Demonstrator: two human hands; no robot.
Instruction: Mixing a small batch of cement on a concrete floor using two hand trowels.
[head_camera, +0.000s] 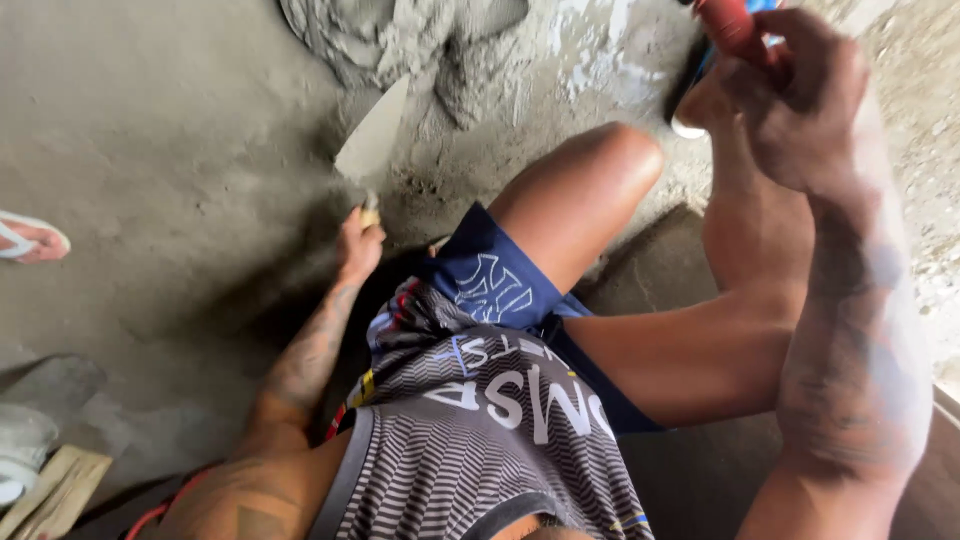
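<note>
Trowel (372, 140): pointed steel blade, flat and grey, smeared with cement; its pale handle is clasped in the left hand (358, 245), fingers shut round it. The blade juts forward from that hand, its tip touching the near edge of the mortar heap.
Mortar heap (420, 45): wet grey cement, lumpy and ridged, just beyond the trowel tip; cut off by the top edge of the view.
Red-handled tool (730, 25): smooth red rounded grip, held in the closed right hand (800, 95), raised high at the top right; its working end runs out of view, so its kind cannot be told.
Blue object (700, 75): partly hidden behind the right hand, with a dark body and a pale rim below it; shape unclear.
Floor (170, 150): rough bare concrete, dusty; a broad open stretch lies to the left of the left hand.
Sandalled foot (30, 238): another person's, far left of the left hand, at the view's edge.
Wooden plank (55, 490): pale end, behind the left arm at the lower left corner.
</note>
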